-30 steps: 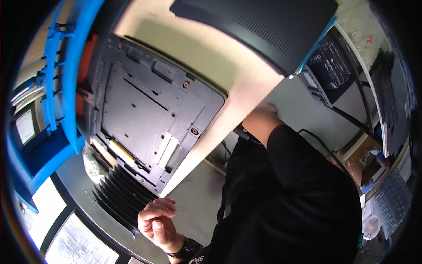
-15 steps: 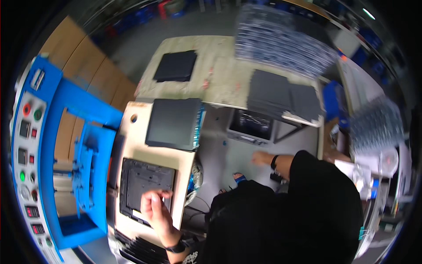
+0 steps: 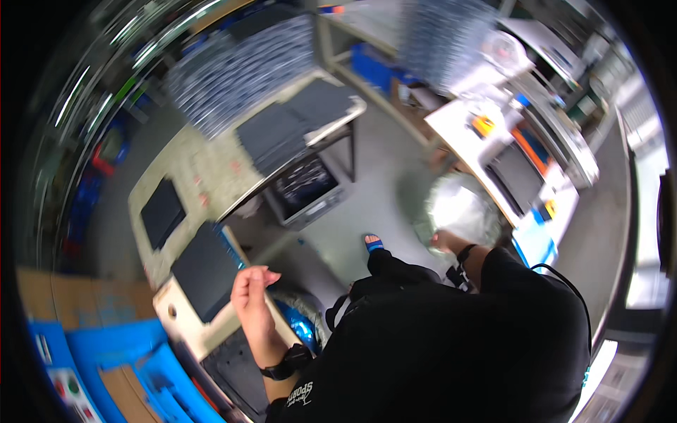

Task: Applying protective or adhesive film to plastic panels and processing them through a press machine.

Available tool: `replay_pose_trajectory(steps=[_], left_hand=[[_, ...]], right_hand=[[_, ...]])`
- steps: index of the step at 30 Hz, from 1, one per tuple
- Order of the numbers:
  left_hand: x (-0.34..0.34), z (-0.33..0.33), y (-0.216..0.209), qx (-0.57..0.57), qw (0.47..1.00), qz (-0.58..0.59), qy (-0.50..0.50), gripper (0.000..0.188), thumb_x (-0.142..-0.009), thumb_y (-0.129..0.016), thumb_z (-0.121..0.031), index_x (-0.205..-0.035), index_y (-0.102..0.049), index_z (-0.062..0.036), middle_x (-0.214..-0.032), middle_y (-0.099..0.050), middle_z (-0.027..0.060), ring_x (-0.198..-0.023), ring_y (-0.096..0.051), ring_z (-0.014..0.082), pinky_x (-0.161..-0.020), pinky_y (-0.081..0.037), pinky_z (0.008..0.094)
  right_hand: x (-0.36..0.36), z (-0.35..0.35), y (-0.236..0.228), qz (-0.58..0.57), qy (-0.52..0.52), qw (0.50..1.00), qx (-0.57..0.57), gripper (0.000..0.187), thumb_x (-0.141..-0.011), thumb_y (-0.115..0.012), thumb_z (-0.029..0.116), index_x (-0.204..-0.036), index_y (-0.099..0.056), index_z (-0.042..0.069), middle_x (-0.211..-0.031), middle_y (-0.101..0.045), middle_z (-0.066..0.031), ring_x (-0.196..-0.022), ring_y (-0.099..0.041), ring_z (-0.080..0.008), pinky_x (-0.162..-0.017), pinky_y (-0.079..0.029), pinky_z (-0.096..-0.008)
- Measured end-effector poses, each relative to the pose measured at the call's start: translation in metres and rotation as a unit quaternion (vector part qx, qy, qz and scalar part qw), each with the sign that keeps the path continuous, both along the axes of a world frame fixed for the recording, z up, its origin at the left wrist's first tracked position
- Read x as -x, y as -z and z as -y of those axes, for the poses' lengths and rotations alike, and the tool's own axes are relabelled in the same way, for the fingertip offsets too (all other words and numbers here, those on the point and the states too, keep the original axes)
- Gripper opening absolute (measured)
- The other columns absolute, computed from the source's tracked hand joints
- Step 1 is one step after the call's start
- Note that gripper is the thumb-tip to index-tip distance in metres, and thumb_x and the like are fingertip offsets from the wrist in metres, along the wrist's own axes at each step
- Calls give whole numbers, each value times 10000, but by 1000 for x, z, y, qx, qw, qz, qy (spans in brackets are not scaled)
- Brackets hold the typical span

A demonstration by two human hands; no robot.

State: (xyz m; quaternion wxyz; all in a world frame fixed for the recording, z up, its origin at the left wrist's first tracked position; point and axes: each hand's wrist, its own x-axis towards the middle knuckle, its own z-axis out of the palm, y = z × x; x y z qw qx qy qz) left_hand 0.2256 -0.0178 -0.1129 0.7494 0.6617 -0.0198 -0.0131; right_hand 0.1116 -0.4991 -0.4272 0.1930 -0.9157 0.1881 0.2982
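My left hand (image 3: 254, 295) is raised over the right edge of a cream bench (image 3: 176, 317), its fingers curled in with nothing visible in them. Beyond it on the bench lies a stack of flat dark panels (image 3: 204, 271) with a blue-green edge strip. Closer to me is a black plastic fixture (image 3: 240, 370), partly hidden behind my left forearm. My right hand (image 3: 446, 242) hangs away from the bench, in front of a clear plastic bag (image 3: 462, 204). It is small and blurred, so its fingers are hard to make out, and I cannot tell whether it touches the bag.
A blue press machine (image 3: 141, 381) stands at the lower left. Ahead, a worn table (image 3: 211, 166) carries dark sheets (image 3: 293, 120) and stacked clear trays (image 3: 243, 70). Under it sits a grey crate (image 3: 307, 190). At right, a white table (image 3: 458, 134) holds a dark panel (image 3: 515, 176).
My view has swung to the right, bringing the white table and plastic bag into sight. My left hand is now beside the dark panels instead of over the black fixture.
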Motion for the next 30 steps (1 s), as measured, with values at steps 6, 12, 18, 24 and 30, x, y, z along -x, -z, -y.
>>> replay_pose_trajectory(steps=[6,12,18,24,30], left_hand=[[-23,78,-4,-6,986,-19,163,173,-962,-497,-131,-930,-580,18,-792,-616,71,-733,-602,144,-741,-499,284],[-26,218,-18,-59,932,18,358,159,-957,-504,-118,-939,-587,17,-786,-617,67,-735,-596,135,-742,-490,276],[5,376,-13,-108,835,-1,539,161,-959,-524,-145,-983,-590,0,-821,-630,65,-778,-623,142,-768,-507,286],[26,498,50,-209,735,-71,642,187,-938,-566,-193,-984,-600,-15,-836,-644,61,-793,-634,144,-749,-497,265],[49,575,101,-302,613,-69,727,203,-926,-578,-207,-964,-601,-9,-830,-640,58,-782,-614,127,-732,-484,261]], right_hand=[[167,23,-16,-239,24,970,23,219,-706,-697,201,-848,-731,37,-906,-697,-156,-867,-667,-346,-746,-531,-421],[182,47,-104,242,416,841,249,392,-783,-641,220,-1114,-522,48,-1111,-499,-168,-1106,-502,-352,-880,-435,-458],[234,121,-119,132,409,827,361,632,-793,-627,204,-1367,-399,75,-1428,-360,-156,-1320,-349,-327,-1092,-271,-444],[258,140,-88,166,334,897,239,459,-892,-442,129,-1345,-458,53,-1480,-335,-112,-1373,-298,-297,-1131,-223,-447],[252,162,-100,332,337,824,312,213,-836,-525,84,-1040,-574,51,-1148,-600,-140,-1161,-526,-327,-1027,-371,-444]])
